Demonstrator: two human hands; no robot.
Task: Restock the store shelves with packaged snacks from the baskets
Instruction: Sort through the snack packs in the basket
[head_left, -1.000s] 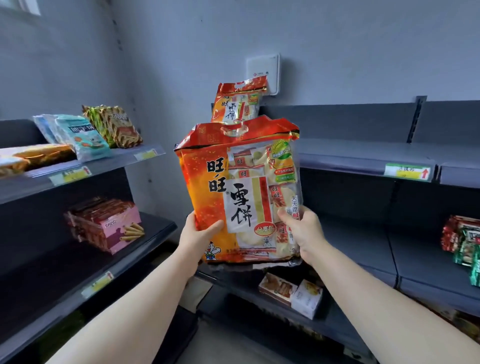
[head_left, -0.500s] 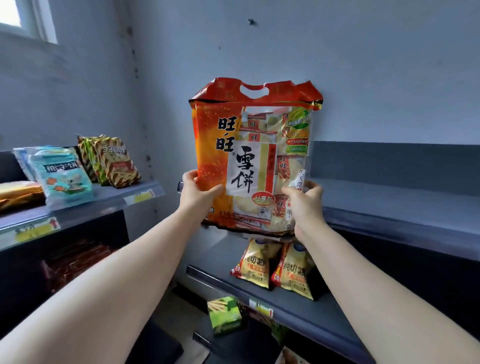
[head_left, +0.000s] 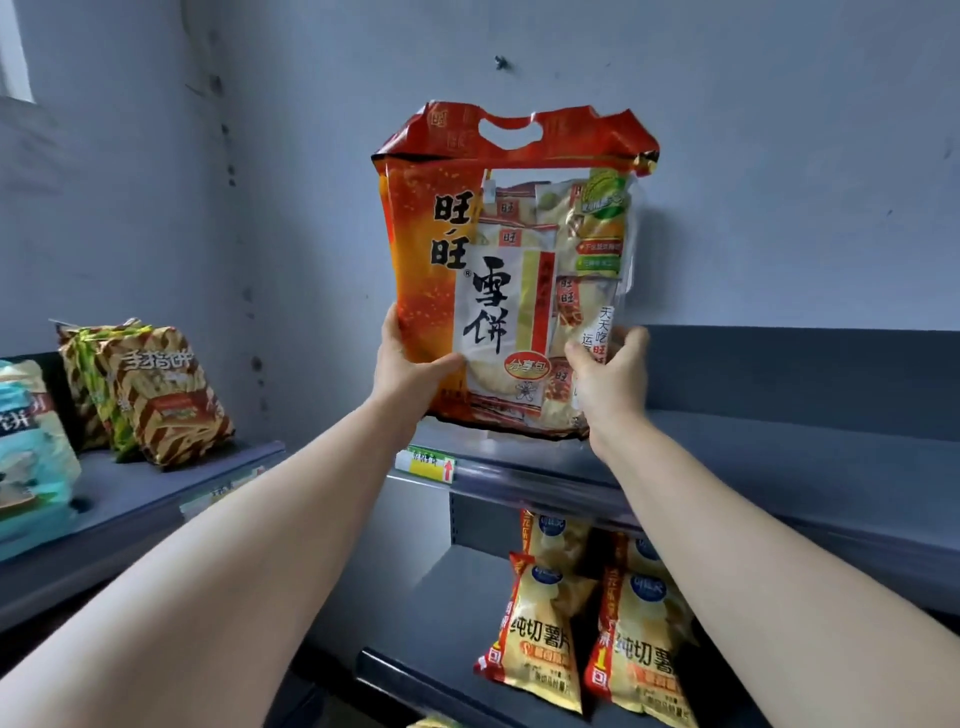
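Rice-cracker bag (head_left: 514, 280) is held upright at top shelf (head_left: 779, 457), centre frame, for face-out display. Sides are pinched by left grip (head_left: 410, 369), right grip (head_left: 608, 384).

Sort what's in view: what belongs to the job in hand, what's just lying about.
In the job: red rice-cracker bag, left hand, right hand, top shelf.
Lying about: yellow crisp bags, striped biscuit packs, teal pack.

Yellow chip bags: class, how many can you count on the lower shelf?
4 yellow chip bags. Front left, front right, back left, back right, all on the lower shelf. More may be hidden behind them.
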